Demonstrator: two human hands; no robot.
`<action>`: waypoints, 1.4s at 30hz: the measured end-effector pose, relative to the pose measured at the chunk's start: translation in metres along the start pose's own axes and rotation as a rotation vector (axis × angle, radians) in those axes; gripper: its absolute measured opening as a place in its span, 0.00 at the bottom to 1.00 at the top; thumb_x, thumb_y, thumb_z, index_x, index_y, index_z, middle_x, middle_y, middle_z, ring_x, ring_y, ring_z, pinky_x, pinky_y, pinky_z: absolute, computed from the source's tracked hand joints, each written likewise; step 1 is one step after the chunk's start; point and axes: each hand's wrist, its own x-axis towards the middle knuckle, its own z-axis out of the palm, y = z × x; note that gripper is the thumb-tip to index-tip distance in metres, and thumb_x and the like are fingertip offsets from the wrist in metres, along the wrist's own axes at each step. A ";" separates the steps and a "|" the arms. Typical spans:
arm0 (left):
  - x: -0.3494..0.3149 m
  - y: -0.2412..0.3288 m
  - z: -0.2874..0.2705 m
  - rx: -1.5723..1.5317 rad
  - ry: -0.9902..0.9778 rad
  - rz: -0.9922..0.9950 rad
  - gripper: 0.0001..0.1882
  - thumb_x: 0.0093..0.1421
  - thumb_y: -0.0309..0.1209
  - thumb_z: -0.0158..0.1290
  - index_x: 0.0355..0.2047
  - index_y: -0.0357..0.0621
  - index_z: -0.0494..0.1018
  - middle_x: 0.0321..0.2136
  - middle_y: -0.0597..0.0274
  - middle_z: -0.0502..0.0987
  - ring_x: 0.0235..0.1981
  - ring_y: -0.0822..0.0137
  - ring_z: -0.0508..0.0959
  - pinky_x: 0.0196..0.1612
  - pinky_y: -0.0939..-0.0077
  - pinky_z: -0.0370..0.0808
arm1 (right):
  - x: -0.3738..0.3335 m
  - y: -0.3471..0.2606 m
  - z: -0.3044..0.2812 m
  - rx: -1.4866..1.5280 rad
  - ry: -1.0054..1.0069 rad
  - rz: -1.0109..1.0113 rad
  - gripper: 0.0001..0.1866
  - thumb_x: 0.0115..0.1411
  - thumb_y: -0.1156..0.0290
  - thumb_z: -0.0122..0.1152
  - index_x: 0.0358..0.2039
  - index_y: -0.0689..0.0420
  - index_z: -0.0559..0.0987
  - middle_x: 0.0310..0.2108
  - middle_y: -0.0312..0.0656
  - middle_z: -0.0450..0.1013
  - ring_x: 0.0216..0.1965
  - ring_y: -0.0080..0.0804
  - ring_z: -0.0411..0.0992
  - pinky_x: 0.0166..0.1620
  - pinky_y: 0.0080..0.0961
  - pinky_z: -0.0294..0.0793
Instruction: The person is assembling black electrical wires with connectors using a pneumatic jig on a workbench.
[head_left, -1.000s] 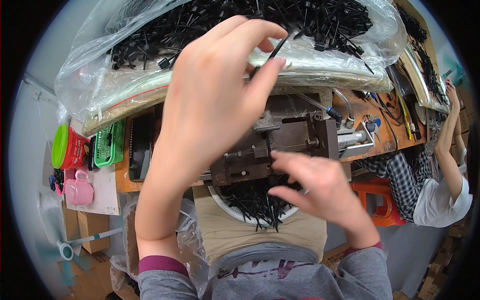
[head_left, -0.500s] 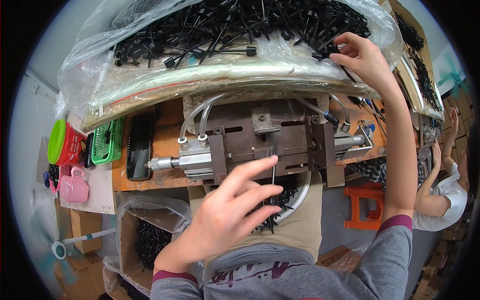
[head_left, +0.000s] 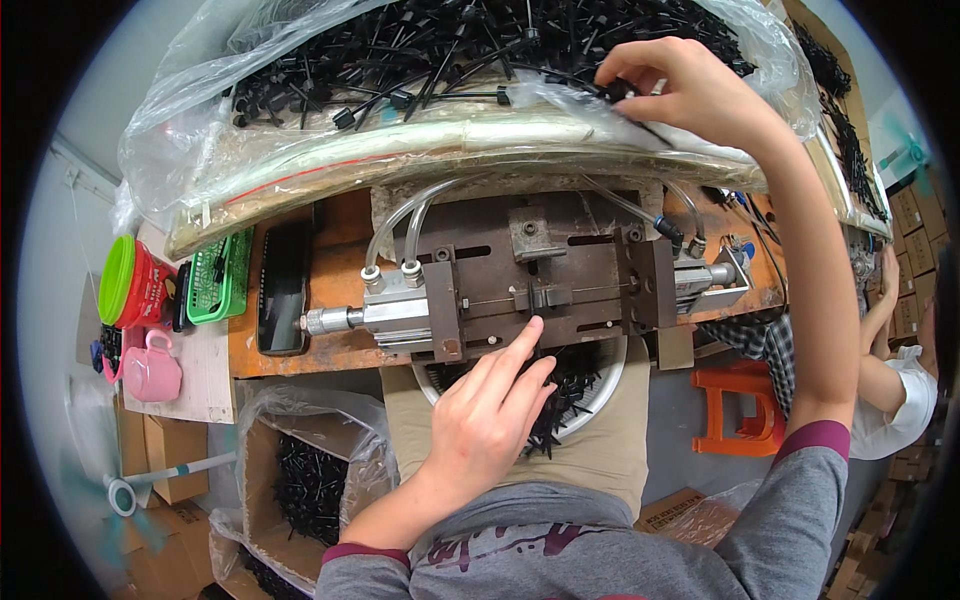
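Observation:
A dark metal clamping fixture point(head_left: 590, 318) with an air cylinder point(head_left: 395, 318) at its left side stands before me on the bench. A small black plastic part point(head_left: 543, 297) sits in its middle slot. My left hand point(head_left: 485, 415) has its fingers stretched out, the index fingertip at the fixture's front edge just below that part. Over the right front of a large pile of black stemmed plastic parts point(head_left: 400, 55), my right hand point(head_left: 690, 95) pinches a black stemmed part point(head_left: 618, 90); its thin stem points down to the right.
Clear plastic sheeting point(head_left: 330, 150) covers the pile's front edge. A white-rimmed basin point(head_left: 603, 395) of black parts rests on my lap. Left are a phone point(head_left: 283, 290), a green basket point(head_left: 222, 283) and a pink cup point(head_left: 153, 372). An orange stool point(head_left: 735, 410) and another person point(head_left: 890, 390) are right.
My right hand has moved left along the pile's edge, with a black part in its fingers. My left hand has shifted slightly right; the thin stem formerly upright beside its fingers no longer shows there.

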 end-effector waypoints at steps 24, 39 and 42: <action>0.022 0.000 -0.001 -0.021 -0.120 -0.044 0.21 0.48 0.30 0.68 0.44 0.39 0.78 0.53 0.51 0.77 0.26 0.68 0.81 0.31 0.80 0.78 | -0.058 0.014 -0.025 1.000 0.271 0.327 0.16 0.58 0.74 0.63 0.47 0.61 0.79 0.35 0.36 0.77 0.31 0.13 0.73 0.36 0.09 0.71; 0.043 -0.010 -0.036 -0.750 -0.061 -0.070 0.22 0.52 0.21 0.64 0.49 0.34 0.79 0.45 0.49 0.81 0.46 0.58 0.81 0.51 0.69 0.76 | -0.131 -0.091 0.070 1.840 -0.156 0.385 0.15 0.50 0.86 0.67 0.40 0.67 0.78 0.32 0.42 0.78 0.22 0.21 0.77 0.26 0.15 0.79; 0.041 -0.001 -0.036 -0.738 -0.021 -0.163 0.18 0.48 0.21 0.66 0.42 0.34 0.82 0.39 0.50 0.83 0.42 0.60 0.82 0.47 0.70 0.77 | -0.134 -0.097 0.070 1.845 -0.154 0.396 0.15 0.50 0.87 0.67 0.40 0.68 0.78 0.32 0.42 0.78 0.22 0.21 0.77 0.25 0.14 0.78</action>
